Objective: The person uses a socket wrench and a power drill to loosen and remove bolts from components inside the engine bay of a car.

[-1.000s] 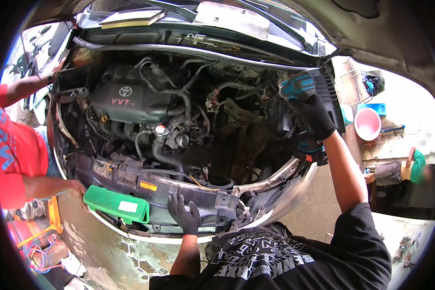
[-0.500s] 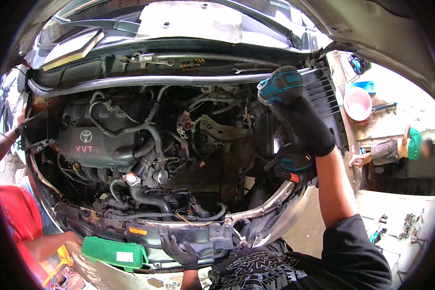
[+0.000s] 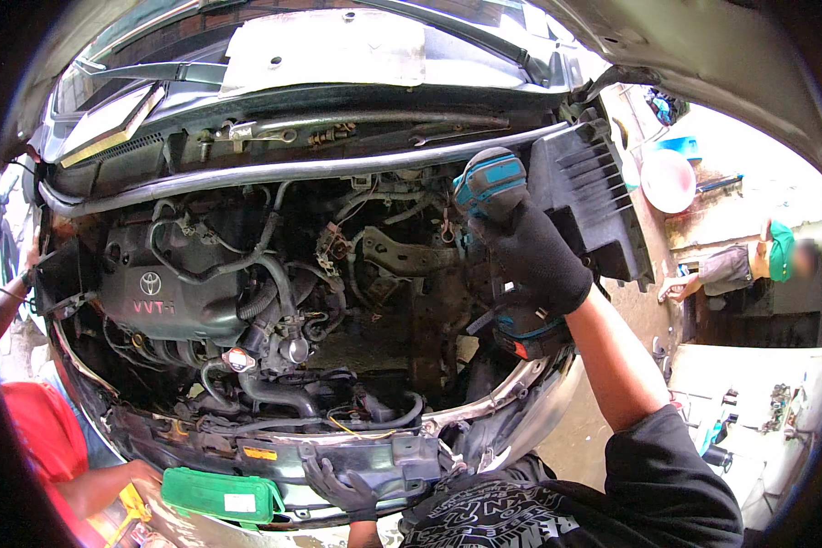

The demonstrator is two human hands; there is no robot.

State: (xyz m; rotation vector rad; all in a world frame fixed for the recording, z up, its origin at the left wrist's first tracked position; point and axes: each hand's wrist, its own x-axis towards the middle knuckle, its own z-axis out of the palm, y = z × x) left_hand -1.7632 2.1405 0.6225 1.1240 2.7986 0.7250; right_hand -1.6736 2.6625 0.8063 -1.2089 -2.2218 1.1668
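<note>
1 right hand (image 3: 532, 251) grips a drill (image 3: 491, 181) beside open engine space (image 3: 385, 354), left hand (image 3: 340, 489) spread at the front panel's edge (image 3: 374, 449).

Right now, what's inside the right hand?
The right hand grips a blue-and-black power tool. Its top and bottom ends show; the gripped middle is covered, so I can't see it.

The gloved right hand (image 3: 534, 260) is curled in a grip, its bare forearm (image 3: 619, 361) angled forward and inward. The gloved left hand (image 3: 345, 491) has loosely spread fingers (image 3: 324, 479).

Teal & blk drill (image 3: 491, 183), green case (image 3: 201, 493) w/ white label (image 3: 240, 503).
</note>
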